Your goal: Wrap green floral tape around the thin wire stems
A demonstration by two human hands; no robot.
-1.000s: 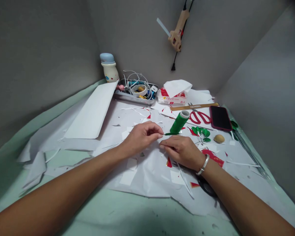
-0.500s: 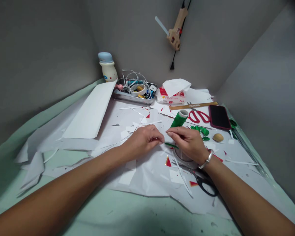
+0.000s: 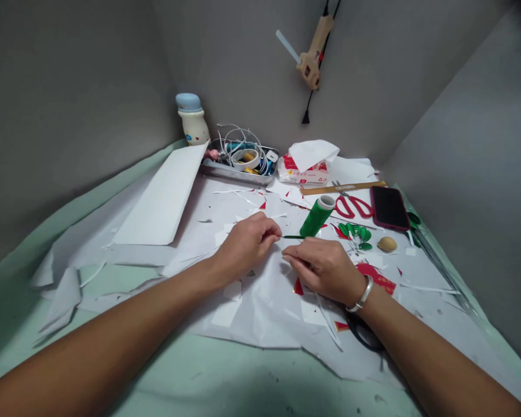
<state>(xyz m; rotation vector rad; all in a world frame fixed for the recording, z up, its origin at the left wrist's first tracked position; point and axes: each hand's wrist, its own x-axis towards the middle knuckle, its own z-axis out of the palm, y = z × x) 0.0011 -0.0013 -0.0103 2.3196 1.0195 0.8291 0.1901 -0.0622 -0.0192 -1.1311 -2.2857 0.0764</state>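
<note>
Over the papers, my left hand is closed in a pinch on the end of a thin dark green stick. The stick points right, its far end reaching the back of my right hand. My right hand, a silver bangle on its wrist, is closed with thumb and forefinger together; what they hold, if anything, is too small to make out. Just behind it a spool of green thread stands tilted. Black-handled scissors lie partly hidden under my right wrist. Green leaf-shaped pieces lie beyond that hand.
Paper scraps litter the white sheet. At the back are a metal tray with cords and tape, a tissue pack, red scissors and a phone. A folded white card leans left. A glue gun hangs above.
My left hand has shifted slightly left and the green stick with it, now more level. My right hand has moved down and left, below the stick, uncovering a red paper piece.
</note>
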